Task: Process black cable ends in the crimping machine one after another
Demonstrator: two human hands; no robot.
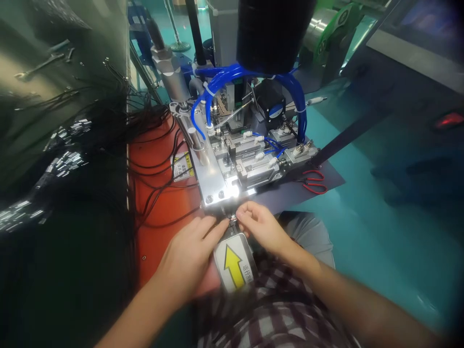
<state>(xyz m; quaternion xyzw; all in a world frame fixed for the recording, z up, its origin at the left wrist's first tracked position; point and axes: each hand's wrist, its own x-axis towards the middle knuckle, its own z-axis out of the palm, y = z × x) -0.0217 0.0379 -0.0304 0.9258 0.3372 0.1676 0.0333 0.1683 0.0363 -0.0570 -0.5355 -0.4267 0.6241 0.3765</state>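
Observation:
At the front edge of the metal press fixture (pixel 213 181), both of my hands meet over a small shiny metal piece (pixel 233 219), too small to name. My left hand (pixel 192 244) reaches in from the left, its thumb and fingertips drawn together beside the piece. From the other side, my right hand (pixel 261 227) pinches at the same spot with curled fingers; what lies between the fingertips is mostly hidden. Just below them is a white plate with a yellow arrow (pixel 234 261).
Many black cables (pixel 152 166) spill across the orange surface (pixel 148 241) on the left. Blue air hoses (pixel 232 75) arch over the fixture. Red-handled pliers (pixel 314 183) lie to its right. A wrench (pixel 39 65) rests at upper left; a green-rimmed reel (pixel 331 29) stands behind.

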